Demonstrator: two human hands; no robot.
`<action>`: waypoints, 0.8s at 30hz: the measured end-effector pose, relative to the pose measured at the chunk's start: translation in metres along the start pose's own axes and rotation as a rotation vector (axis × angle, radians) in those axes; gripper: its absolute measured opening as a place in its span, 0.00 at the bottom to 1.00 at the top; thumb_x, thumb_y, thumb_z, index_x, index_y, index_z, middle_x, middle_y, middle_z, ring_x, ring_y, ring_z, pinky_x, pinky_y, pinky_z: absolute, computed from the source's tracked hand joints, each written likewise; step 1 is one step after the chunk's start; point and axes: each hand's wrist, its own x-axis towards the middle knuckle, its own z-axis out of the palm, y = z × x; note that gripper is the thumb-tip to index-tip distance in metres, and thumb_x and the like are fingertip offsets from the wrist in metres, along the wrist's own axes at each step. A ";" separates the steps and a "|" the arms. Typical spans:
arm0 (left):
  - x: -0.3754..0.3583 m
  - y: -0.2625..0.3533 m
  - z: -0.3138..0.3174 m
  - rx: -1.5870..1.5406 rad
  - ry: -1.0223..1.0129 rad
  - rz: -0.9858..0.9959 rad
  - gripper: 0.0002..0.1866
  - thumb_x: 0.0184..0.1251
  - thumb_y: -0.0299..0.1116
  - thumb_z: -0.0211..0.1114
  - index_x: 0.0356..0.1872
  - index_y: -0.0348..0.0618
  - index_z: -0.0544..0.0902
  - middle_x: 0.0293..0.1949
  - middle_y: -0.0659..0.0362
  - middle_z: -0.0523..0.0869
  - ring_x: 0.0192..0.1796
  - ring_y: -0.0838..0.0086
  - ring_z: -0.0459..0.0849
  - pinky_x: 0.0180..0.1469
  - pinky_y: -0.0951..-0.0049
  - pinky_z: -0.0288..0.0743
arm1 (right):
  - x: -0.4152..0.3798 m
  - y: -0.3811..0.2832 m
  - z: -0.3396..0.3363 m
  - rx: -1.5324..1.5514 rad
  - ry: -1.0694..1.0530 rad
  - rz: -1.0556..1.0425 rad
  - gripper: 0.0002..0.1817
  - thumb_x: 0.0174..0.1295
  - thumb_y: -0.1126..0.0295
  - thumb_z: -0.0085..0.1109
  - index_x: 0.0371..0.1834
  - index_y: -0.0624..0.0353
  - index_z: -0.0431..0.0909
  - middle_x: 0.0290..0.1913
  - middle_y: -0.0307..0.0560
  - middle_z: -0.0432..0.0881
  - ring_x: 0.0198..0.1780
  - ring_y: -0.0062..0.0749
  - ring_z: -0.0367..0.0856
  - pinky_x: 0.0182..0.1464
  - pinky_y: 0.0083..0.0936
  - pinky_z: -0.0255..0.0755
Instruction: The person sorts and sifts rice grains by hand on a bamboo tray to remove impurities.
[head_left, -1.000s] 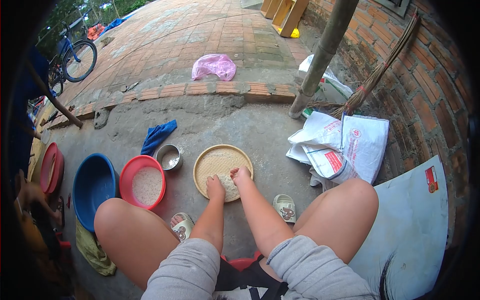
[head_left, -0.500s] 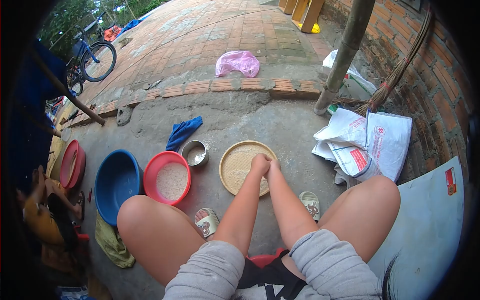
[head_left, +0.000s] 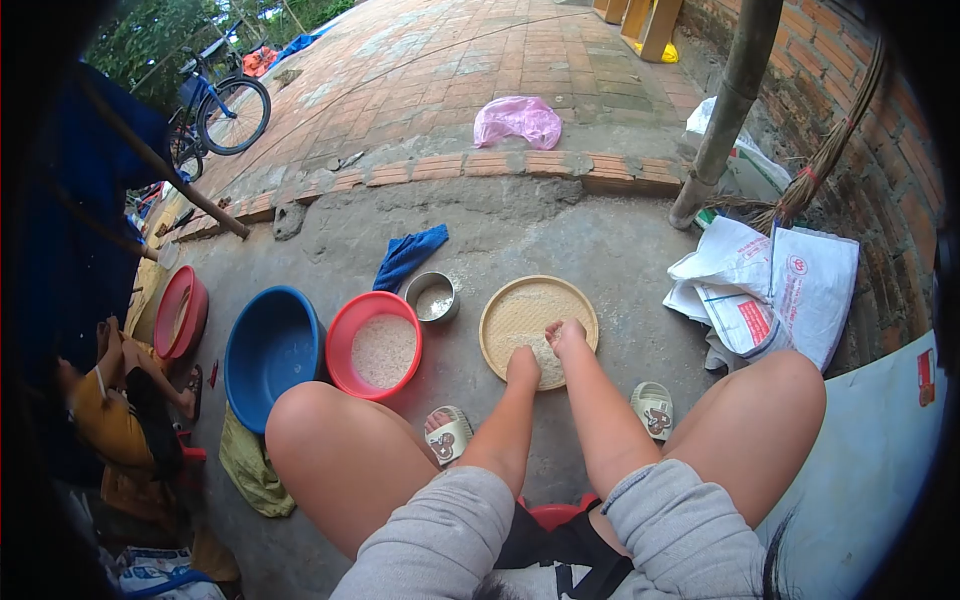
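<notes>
A round woven bamboo tray lies on the concrete in front of me, with rice grains spread over its lower middle. My left hand is low over the tray's near side, beside the grains; its fingers are hidden from view. Slightly higher and to the right, my right hand is turned sideways over the tray with its fingers curled inward. What it holds, if anything, cannot be made out. A gap separates the two hands.
Left of the tray are a metal pot, a red basin of rice, a blue basin and a blue cloth. White sacks lie right, near a bamboo post. Another person sits far left.
My hands were together over the tray's middle; now they are apart, the left lower and the right turned with fingers curled. The whole view has shifted slightly, moving the scene right.
</notes>
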 end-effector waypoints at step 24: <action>0.056 0.054 -0.037 -0.455 0.183 -0.022 0.04 0.46 0.28 0.67 0.23 0.39 0.83 0.21 0.54 0.84 0.21 0.70 0.82 0.29 0.72 0.76 | 0.018 -0.005 0.000 -0.259 0.265 -0.272 0.06 0.51 0.77 0.41 0.24 0.65 0.70 0.19 0.45 0.72 0.17 0.29 0.71 0.17 0.22 0.65</action>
